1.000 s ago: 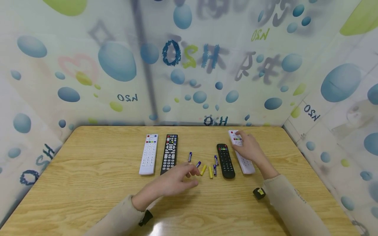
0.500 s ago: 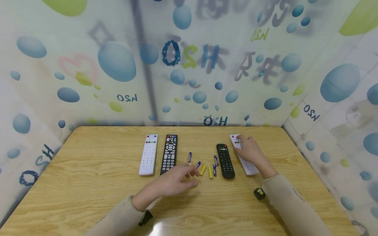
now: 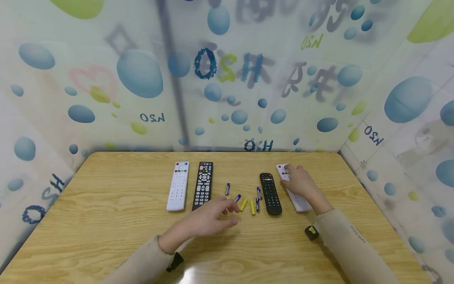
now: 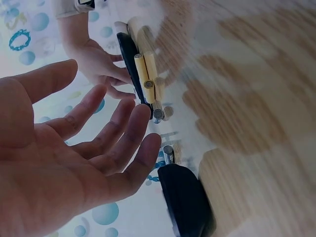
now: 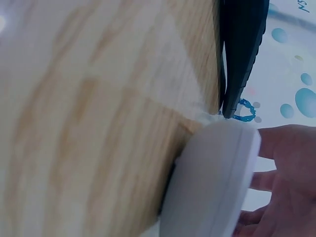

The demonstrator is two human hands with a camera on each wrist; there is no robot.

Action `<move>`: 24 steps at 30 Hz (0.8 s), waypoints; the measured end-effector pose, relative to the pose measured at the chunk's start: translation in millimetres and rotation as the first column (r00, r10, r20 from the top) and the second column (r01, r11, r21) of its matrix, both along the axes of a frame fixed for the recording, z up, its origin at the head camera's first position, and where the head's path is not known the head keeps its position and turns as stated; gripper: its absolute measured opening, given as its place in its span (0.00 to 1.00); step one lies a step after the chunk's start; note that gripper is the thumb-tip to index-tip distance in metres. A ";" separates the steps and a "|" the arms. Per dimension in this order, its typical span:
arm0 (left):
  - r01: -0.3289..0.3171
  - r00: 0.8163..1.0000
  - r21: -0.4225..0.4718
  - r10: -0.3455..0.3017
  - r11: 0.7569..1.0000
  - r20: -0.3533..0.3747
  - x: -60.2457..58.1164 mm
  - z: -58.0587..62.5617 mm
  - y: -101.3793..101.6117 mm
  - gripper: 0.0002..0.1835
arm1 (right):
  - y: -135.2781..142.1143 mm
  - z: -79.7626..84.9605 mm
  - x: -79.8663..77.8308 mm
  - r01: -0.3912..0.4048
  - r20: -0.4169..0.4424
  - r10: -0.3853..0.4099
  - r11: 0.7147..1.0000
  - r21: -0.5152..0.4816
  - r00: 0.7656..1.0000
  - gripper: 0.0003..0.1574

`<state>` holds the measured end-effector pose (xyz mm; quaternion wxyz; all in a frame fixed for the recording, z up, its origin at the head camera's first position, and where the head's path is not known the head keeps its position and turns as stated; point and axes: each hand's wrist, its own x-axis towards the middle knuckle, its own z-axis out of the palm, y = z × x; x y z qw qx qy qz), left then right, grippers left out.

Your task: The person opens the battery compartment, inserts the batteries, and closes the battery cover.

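My right hand (image 3: 301, 183) grips a white remote control (image 3: 299, 202) at the right of the table, thumb on its left side and fingers toward its top end. In the right wrist view the remote's rounded end (image 5: 207, 177) stands large before the hand (image 5: 296, 168). My left hand (image 3: 213, 217) hovers, fingers loosely bent and holding nothing, over the lower end of a black remote (image 3: 203, 183). Just past its fingertips lie yellow batteries (image 3: 253, 208) and several blue-and-silver batteries (image 3: 227, 189). A smaller black remote (image 3: 271, 195) lies between the batteries and my right hand.
Another white remote (image 3: 178, 185) lies at the left of the row. The wooden table (image 3: 117, 221) ends at a back wall sheet (image 3: 227, 130) printed with bubbles. Dark wrist devices, such as the right one (image 3: 311, 232), sit under both sleeves.
The white remote under my right hand has slid slightly toward me, its lower end shifting right, and the right hand moved with it. My left hand has stayed in place.
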<state>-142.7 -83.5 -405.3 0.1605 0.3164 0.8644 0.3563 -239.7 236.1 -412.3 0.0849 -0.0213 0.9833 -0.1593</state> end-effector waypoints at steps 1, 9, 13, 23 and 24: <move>0.000 1.000 -0.002 0.000 1.000 0.001 0.1 -0.1 0.1 0.14 | -0.2 0.1 0.3 0.002 -0.011 -0.002 1.000 0.004 1.000 0.40; 0.006 1.000 -0.008 -0.006 1.000 -0.006 0.6 -0.9 0.0 0.14 | -17.4 15.0 8.7 -0.029 -0.154 0.040 0.997 0.068 0.987 0.37; 0.007 1.000 -0.006 -0.007 1.000 0.000 -0.3 -1.1 -0.5 0.14 | -31.9 17.3 10.6 -0.078 -0.162 0.091 0.993 0.086 0.983 0.34; 0.014 1.000 0.004 -0.014 1.000 0.015 0.2 -1.2 -1.1 0.14 | -56.3 6.6 6.6 -0.182 -0.068 0.194 0.970 0.159 0.979 0.38; 0.016 1.000 0.004 -0.016 1.000 0.015 0.3 -1.2 -1.2 0.14 | -57.3 5.7 6.5 -0.187 -0.063 0.199 0.969 0.161 0.978 0.39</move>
